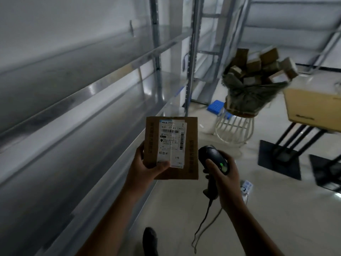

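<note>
My left hand (145, 166) grips a small brown cardboard parcel (191, 154) by its lower left corner, thumb on the white shipping label (172, 143) that faces up. To its right, my right hand (224, 180) holds a black barcode scanner (214, 157) by the handle; a green light glows on the scanner's top. The scanner's head sits close beside the parcel's right edge. A dark cable (203, 220) hangs from the scanner's handle toward the floor.
Long metal shelves (77, 111) run along the left. A sack full of brown parcels (258, 78) sits on a white wire stool (233, 128). A table (313, 100) with black legs stands at the right. A blue crate (215, 107) lies on the pale floor.
</note>
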`<action>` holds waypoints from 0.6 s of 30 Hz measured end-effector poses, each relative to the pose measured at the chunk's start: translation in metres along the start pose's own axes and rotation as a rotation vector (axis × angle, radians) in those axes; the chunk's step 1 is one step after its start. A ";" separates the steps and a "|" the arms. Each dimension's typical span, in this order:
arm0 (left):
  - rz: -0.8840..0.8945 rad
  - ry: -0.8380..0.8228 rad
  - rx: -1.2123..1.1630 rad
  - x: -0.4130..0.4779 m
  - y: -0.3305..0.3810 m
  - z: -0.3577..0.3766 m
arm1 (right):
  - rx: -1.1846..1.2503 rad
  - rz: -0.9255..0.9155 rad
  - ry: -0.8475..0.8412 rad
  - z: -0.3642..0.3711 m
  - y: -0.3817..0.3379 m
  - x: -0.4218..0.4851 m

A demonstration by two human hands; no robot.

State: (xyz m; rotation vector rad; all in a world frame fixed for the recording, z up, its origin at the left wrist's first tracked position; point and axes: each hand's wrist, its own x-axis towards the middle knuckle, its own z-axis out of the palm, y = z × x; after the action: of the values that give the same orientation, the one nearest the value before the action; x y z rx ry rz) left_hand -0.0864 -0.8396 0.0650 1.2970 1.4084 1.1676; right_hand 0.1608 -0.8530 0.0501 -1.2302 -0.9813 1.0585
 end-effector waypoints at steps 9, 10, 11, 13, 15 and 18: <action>0.014 -0.183 -0.155 0.179 0.004 0.037 | -0.120 -0.057 0.167 0.008 -0.015 0.131; 0.020 -0.192 -0.164 0.198 0.007 0.043 | -0.133 -0.061 0.183 0.010 -0.021 0.148; 0.025 -0.208 -0.172 0.219 0.008 0.050 | -0.149 -0.067 0.200 0.011 -0.026 0.164; 0.030 -0.256 -0.178 0.257 0.010 0.064 | -0.182 -0.078 0.240 0.012 -0.031 0.195; 0.043 -0.292 -0.166 0.291 0.011 0.081 | -0.183 -0.075 0.284 0.010 -0.033 0.222; 0.055 -0.320 -0.161 0.330 0.015 0.110 | -0.174 -0.063 0.349 0.000 -0.033 0.256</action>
State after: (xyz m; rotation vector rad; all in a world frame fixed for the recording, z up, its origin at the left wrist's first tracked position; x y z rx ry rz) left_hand -0.0022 -0.5014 0.0585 1.3461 1.0325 1.0324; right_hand 0.2236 -0.6054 0.0860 -1.4591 -0.8454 0.6886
